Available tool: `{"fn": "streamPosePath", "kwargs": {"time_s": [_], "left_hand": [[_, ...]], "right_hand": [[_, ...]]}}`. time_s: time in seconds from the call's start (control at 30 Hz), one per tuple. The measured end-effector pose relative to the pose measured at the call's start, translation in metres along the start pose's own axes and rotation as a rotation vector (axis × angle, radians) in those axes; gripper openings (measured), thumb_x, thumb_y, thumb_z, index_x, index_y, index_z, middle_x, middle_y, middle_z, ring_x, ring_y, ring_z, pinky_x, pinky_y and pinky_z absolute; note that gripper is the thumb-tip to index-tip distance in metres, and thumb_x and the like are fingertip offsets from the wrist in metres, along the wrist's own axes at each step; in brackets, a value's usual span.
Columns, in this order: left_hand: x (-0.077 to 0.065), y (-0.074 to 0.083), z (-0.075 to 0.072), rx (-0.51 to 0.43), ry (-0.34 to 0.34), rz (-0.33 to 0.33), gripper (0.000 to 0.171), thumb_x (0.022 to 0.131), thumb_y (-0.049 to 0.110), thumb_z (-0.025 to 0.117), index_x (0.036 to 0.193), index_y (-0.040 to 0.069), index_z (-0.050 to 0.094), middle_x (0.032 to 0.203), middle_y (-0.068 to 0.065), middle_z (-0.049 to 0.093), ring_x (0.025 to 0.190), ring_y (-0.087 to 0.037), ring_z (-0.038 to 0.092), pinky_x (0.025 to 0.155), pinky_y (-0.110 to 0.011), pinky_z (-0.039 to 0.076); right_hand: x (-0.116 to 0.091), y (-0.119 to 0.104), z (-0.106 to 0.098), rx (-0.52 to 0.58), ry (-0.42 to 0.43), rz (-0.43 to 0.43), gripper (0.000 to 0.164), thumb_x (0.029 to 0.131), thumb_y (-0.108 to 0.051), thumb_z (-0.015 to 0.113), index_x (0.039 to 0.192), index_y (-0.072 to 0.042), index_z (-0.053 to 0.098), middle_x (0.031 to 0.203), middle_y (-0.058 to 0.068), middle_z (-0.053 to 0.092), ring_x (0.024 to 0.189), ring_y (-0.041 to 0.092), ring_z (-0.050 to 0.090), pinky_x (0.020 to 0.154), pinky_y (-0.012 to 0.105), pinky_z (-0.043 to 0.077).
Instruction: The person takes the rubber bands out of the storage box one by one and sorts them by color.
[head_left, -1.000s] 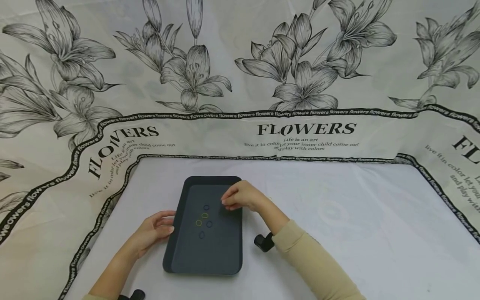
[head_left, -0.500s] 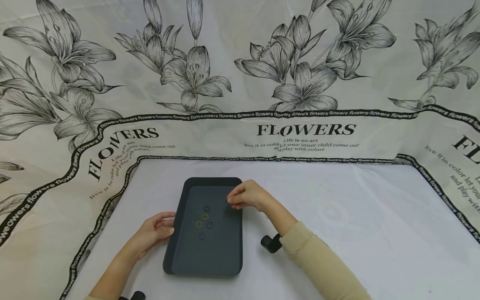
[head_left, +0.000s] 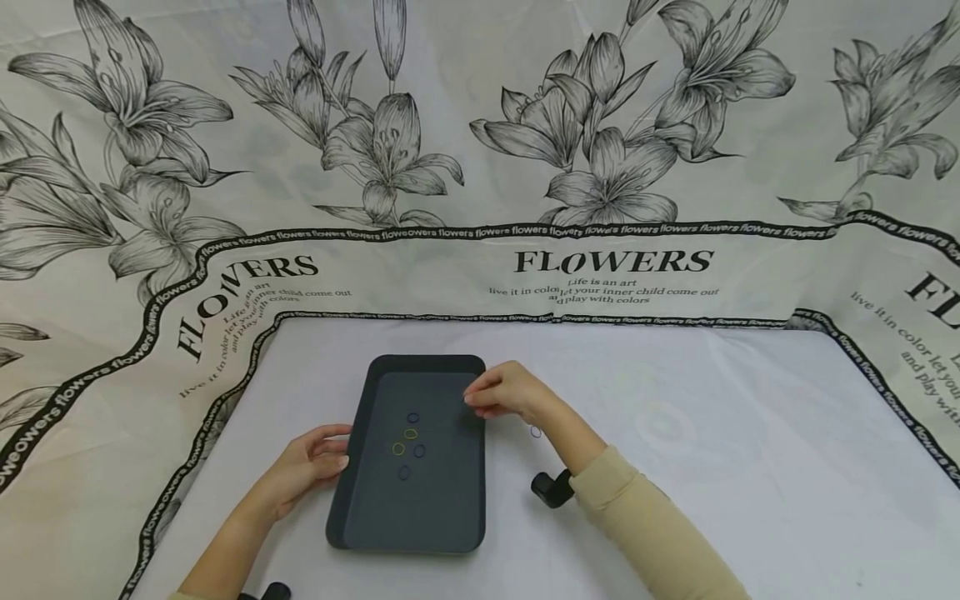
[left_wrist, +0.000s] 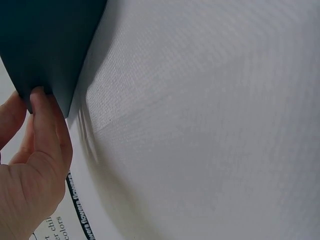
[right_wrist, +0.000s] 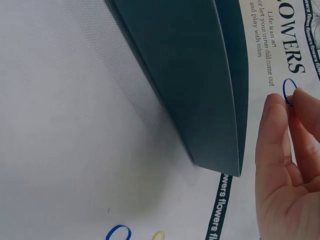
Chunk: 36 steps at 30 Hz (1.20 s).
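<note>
My right hand (head_left: 510, 390) is raised over the right rim of a dark grey rectangular tray (head_left: 442, 517). Between its thumb and fingertips it pinches a small blue rubber band (right_wrist: 289, 92), plain in the right wrist view but too small to make out in the head view. My left hand (head_left: 300, 462) holds the tray's left rim, with fingers on the outer wall (left_wrist: 45, 45) in the left wrist view. Inside the tray lie several thin bands, among them a yellow rubber band (head_left: 410, 434) and a dark blue one (head_left: 419, 451), loosely grouped left of centre.
A blue band (right_wrist: 119, 233) and a yellow band (right_wrist: 158, 235) lie on the white tablecloth (head_left: 675, 500), at the bottom of the right wrist view. Black wrist devices (head_left: 551, 489) sit by both forearms. A flower-printed cloth (head_left: 420, 275) rises behind the table.
My right hand has moved right, from above the tray's inside to its right rim. A band on the cloth beside the right wrist has come into sight. The left hand has stayed on the tray.
</note>
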<state>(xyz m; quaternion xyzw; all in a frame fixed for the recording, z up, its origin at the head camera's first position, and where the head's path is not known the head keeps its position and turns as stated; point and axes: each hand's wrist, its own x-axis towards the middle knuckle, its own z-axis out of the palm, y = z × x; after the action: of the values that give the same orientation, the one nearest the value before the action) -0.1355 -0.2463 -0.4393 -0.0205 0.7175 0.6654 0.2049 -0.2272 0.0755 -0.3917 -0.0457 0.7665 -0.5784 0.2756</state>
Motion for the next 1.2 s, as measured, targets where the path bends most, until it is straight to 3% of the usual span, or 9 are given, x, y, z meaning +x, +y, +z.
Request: {"fn": "streamPosePath", "kwargs": {"time_s": [0.17, 0.4, 0.67, 1.2], "left_hand": [[0.0, -0.001, 0.0, -0.001, 0.001, 0.002, 0.058, 0.088, 0.0, 0.059, 0.137, -0.01, 0.029, 0.118, -0.02, 0.054, 0.092, -0.013, 0.059, 0.075, -0.027, 0.051], [0.0, -0.001, -0.001, -0.005, -0.001, 0.006, 0.058, 0.088, 0.0, 0.058, 0.137, -0.01, 0.029, 0.119, -0.02, 0.054, 0.092, -0.013, 0.06, 0.075, -0.027, 0.051], [0.001, -0.002, -0.003, -0.002, -0.01, 0.022, 0.058, 0.088, 0.0, 0.058, 0.137, -0.011, 0.029, 0.119, -0.021, 0.055, 0.093, -0.014, 0.06, 0.075, -0.027, 0.051], [0.001, 0.0, -0.001, -0.009, -0.011, 0.016, 0.058, 0.088, 0.0, 0.058, 0.137, -0.011, 0.029, 0.12, -0.022, 0.054, 0.093, -0.015, 0.06, 0.076, -0.028, 0.051]], "right_hand": [[0.0, 0.005, -0.004, 0.04, -0.005, 0.006, 0.022, 0.081, -0.002, 0.069, 0.099, 0.01, 0.067, 0.079, 0.009, 0.067, 0.064, 0.014, 0.063, 0.066, 0.031, 0.054], [-0.003, 0.01, -0.012, 0.091, -0.004, 0.014, 0.024, 0.081, 0.003, 0.068, 0.101, 0.014, 0.064, 0.078, 0.01, 0.068, 0.065, 0.016, 0.064, 0.072, 0.038, 0.054], [-0.009, 0.012, -0.022, 0.096, 0.001, 0.0, 0.024, 0.081, 0.005, 0.065, 0.102, 0.016, 0.063, 0.079, 0.01, 0.068, 0.067, 0.014, 0.064, 0.074, 0.038, 0.054], [-0.02, 0.023, -0.046, 0.082, 0.036, 0.05, 0.021, 0.083, 0.003, 0.065, 0.101, 0.014, 0.063, 0.089, 0.017, 0.068, 0.069, 0.014, 0.065, 0.07, 0.031, 0.054]]}}
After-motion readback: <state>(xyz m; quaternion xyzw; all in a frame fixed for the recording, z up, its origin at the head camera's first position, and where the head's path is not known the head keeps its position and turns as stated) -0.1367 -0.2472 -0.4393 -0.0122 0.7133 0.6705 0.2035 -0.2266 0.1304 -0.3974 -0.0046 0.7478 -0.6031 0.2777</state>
